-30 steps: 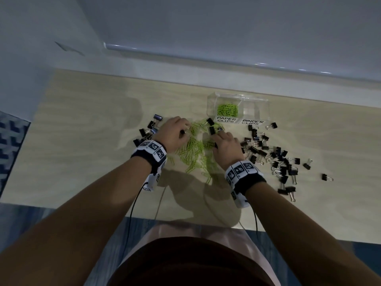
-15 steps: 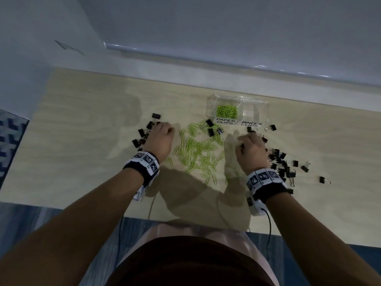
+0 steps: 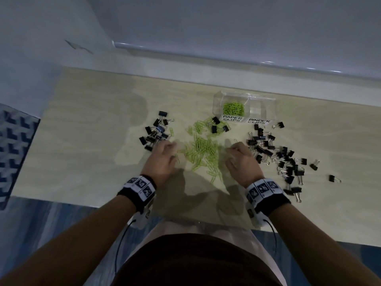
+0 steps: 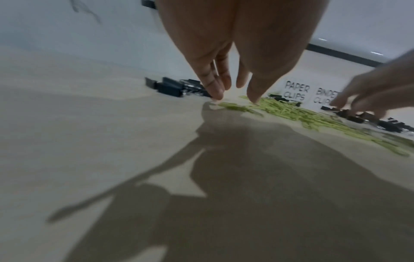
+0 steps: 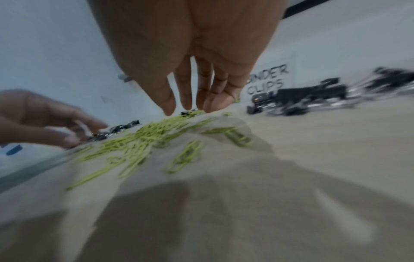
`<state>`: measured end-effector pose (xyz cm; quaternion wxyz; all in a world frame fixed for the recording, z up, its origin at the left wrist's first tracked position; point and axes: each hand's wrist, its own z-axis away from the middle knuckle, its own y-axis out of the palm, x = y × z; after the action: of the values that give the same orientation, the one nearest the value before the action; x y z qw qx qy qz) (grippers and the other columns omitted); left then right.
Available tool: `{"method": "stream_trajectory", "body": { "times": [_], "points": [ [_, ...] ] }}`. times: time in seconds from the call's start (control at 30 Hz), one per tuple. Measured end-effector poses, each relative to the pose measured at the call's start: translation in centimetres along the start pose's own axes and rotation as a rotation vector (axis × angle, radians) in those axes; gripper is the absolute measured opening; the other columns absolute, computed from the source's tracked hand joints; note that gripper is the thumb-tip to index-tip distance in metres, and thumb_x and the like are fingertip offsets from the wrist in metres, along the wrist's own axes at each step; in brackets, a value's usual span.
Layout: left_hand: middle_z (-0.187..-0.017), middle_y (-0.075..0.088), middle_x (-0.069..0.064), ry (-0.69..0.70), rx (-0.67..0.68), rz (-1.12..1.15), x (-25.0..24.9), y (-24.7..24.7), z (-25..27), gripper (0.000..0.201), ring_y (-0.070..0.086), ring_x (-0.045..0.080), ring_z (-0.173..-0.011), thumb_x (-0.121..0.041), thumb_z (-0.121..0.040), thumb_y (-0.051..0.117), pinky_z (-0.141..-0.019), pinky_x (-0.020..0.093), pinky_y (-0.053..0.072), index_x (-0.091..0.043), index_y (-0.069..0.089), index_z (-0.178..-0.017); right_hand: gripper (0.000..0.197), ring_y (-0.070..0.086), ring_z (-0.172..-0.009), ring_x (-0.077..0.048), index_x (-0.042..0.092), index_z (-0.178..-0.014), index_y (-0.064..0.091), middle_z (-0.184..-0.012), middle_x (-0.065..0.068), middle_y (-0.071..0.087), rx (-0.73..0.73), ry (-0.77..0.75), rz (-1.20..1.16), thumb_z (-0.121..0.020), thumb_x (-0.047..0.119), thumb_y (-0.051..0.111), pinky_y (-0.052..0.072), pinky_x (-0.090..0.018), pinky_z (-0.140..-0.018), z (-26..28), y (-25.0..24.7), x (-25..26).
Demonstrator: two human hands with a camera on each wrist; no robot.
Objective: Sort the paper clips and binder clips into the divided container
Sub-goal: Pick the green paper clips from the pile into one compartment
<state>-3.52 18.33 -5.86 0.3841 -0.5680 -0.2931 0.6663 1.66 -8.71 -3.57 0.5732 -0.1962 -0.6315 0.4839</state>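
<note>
A pile of green paper clips (image 3: 203, 150) lies in the middle of the wooden table (image 3: 82, 141). My left hand (image 3: 171, 146) rests at its left edge, straight fingertips (image 4: 216, 94) touching the table. My right hand (image 3: 231, 150) sits at the pile's right edge, fingers (image 5: 186, 99) extended downward and holding nothing. Black binder clips lie in a left group (image 3: 156, 131), a bigger right group (image 3: 276, 155) and a small group (image 3: 218, 125) near the clear divided container (image 3: 270, 108). Its "PAPER CLIPS" compartment holds green clips (image 3: 233, 109); the "BINDER CLIPS" compartment looks bare.
A wall with a ledge (image 3: 226, 58) runs behind the table. A blue patterned surface (image 3: 12, 145) lies off the table's left edge. Stray binder clips (image 3: 333, 178) sit far right. The table's near edge is just below my wrists.
My hands were close together in the pile, then swept apart. Now they have drawn back toward me on either side of the green clips. Binder clips lie more to the sides.
</note>
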Motion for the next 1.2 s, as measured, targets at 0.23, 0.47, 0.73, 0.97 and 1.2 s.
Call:
{"method": "stream_trajectory", "body": {
  "times": [0.23,0.47,0.73,0.97,1.2],
  "points": [
    [-0.132,0.041,0.012,-0.089,0.020,0.103,-1.0,0.2,-0.1,0.050,0.046,0.025,-0.117,-0.012,-0.088,0.058,-0.106,0.032,0.036,-0.008,0.043,-0.135,0.068,0.053,-0.103,-0.031,0.013,-0.128,0.048,-0.121,-0.010,0.042,0.270,0.268,0.007,-0.067,0.020,0.075,0.050,-0.040,-0.089,3.0,0.3,-1.0],
    [-0.124,0.048,0.010,0.030,0.026,0.086,-3.9,0.0,-3.5,0.044,0.050,0.020,-0.109,-0.011,-0.090,0.054,-0.101,0.031,0.042,-0.013,0.046,-0.134,0.056,0.055,-0.101,-0.026,0.013,-0.130,0.050,-0.120,-0.009,0.047,0.187,0.138,-0.056,-0.077,0.008,0.067,0.045,-0.032,-0.098,-1.6,2.7,2.2],
    [-0.130,0.046,0.020,-0.045,-0.019,-0.178,-3.1,-0.6,-5.7,0.045,0.045,0.034,-0.118,-0.007,-0.090,0.046,-0.101,0.043,0.039,0.000,0.040,-0.134,0.059,0.037,-0.121,-0.025,0.017,-0.136,0.043,-0.135,-0.006,0.039,0.254,-0.008,0.074,-0.082,0.024,0.066,0.040,-0.040,-0.102,-4.7,2.4,3.5],
    [-0.141,0.033,0.013,0.218,0.208,-0.070,-4.5,0.7,-3.5,0.078,0.032,0.026,-0.129,-0.036,-0.085,0.062,-0.110,0.039,0.035,-0.008,0.022,-0.146,0.054,0.047,-0.110,-0.024,0.014,-0.125,0.053,-0.122,-0.006,0.048,0.083,0.058,-0.041,-0.076,0.023,0.072,0.047,-0.040,-0.095,-2.3,1.0,1.6],
    [-0.132,0.036,0.010,0.115,0.285,-0.146,-5.8,1.1,-5.0,0.088,0.039,0.027,-0.120,-0.035,-0.071,0.078,-0.101,0.042,0.043,-0.015,0.031,-0.142,0.078,0.036,-0.111,-0.025,0.020,-0.130,0.044,-0.123,-0.007,0.039,0.204,0.124,0.082,-0.064,0.040,0.079,0.043,-0.040,-0.093,-2.5,2.0,2.7]
  ]
}}
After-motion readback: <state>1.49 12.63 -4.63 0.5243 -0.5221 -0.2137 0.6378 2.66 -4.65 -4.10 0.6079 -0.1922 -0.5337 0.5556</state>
